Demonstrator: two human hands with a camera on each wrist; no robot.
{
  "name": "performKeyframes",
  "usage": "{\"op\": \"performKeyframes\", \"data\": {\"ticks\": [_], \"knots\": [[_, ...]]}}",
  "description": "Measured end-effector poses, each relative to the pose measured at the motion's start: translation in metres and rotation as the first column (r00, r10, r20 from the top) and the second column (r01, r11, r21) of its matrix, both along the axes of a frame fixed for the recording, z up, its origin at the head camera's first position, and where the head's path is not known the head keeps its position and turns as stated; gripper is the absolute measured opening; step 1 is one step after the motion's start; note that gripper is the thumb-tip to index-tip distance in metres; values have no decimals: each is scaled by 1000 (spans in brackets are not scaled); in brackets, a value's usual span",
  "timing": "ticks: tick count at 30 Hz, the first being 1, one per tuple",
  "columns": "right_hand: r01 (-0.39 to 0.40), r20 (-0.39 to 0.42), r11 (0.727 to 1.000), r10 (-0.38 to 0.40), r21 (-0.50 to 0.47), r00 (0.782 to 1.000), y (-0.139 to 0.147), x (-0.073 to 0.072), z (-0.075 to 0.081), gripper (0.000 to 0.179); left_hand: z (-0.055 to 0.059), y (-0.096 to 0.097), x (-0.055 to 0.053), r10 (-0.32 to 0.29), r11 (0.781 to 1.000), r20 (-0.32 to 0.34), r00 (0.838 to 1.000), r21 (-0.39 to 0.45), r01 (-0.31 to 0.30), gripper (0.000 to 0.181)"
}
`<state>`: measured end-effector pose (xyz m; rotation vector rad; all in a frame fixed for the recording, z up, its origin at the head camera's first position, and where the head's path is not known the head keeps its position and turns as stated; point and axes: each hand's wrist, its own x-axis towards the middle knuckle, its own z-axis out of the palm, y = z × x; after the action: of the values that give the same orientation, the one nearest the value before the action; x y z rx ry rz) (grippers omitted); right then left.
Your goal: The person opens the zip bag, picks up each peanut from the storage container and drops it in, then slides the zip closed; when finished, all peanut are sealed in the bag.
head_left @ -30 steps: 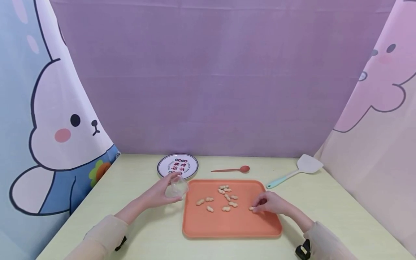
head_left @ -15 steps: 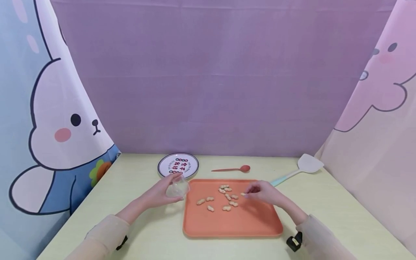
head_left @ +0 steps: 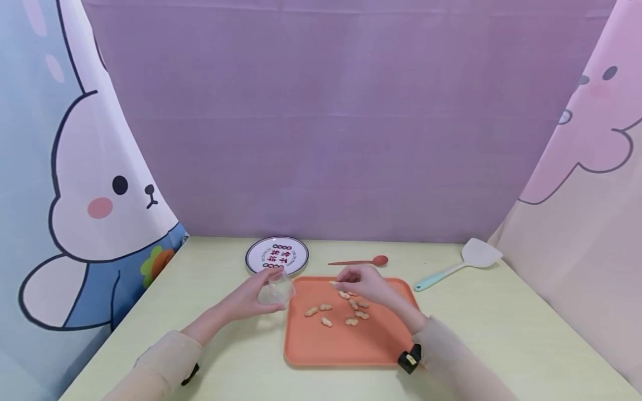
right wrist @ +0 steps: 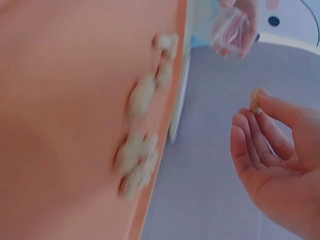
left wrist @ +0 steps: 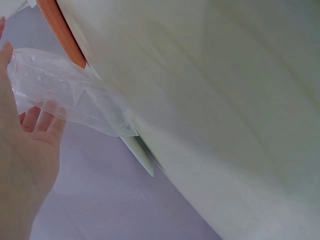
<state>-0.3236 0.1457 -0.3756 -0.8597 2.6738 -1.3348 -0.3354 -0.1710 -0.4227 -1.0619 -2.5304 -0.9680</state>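
My left hand (head_left: pixel 251 296) holds a clear plastic bag (head_left: pixel 278 289) at the left edge of an orange tray (head_left: pixel 346 348). Seen from the left wrist, the thin bag (left wrist: pixel 65 90) spreads over the fingers, its mouth held apart. Between thumb and fingertips my right hand (head_left: pixel 365 284) pinches a peanut (right wrist: pixel 255 101), raised above the back of the tray. Several unshelled peanuts (head_left: pixel 311 311) lie scattered on the tray, and the right hand hides part of the rear cluster in the head view.
A round plate (head_left: pixel 261 253) with red lettering stands behind the left hand. A red spoon (head_left: pixel 380 260) lies beyond the tray. To the right rests a spatula (head_left: pixel 478 253) with a white head and mint handle. A purple cloth (head_left: pixel 326 139) closes off the back.
From the tray's right side, my right hand has lifted a peanut and carried it leftward and back, over the other peanuts. The left hand and bag stay nearly still.
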Motion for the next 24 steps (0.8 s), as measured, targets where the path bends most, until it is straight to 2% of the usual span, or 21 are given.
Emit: {"op": "performKeyframes", "data": {"ticks": [13,24], "knots": [[29,-30,998,-31,-61,999,-70,-6,-2,16,-1,1,0,-3,1000,-38,999,-17,3,80],[66,-52,998,-65,18,997,-97,-5,-7,13,2,2,4,15,999,-48,999,-45,-18,78]]}}
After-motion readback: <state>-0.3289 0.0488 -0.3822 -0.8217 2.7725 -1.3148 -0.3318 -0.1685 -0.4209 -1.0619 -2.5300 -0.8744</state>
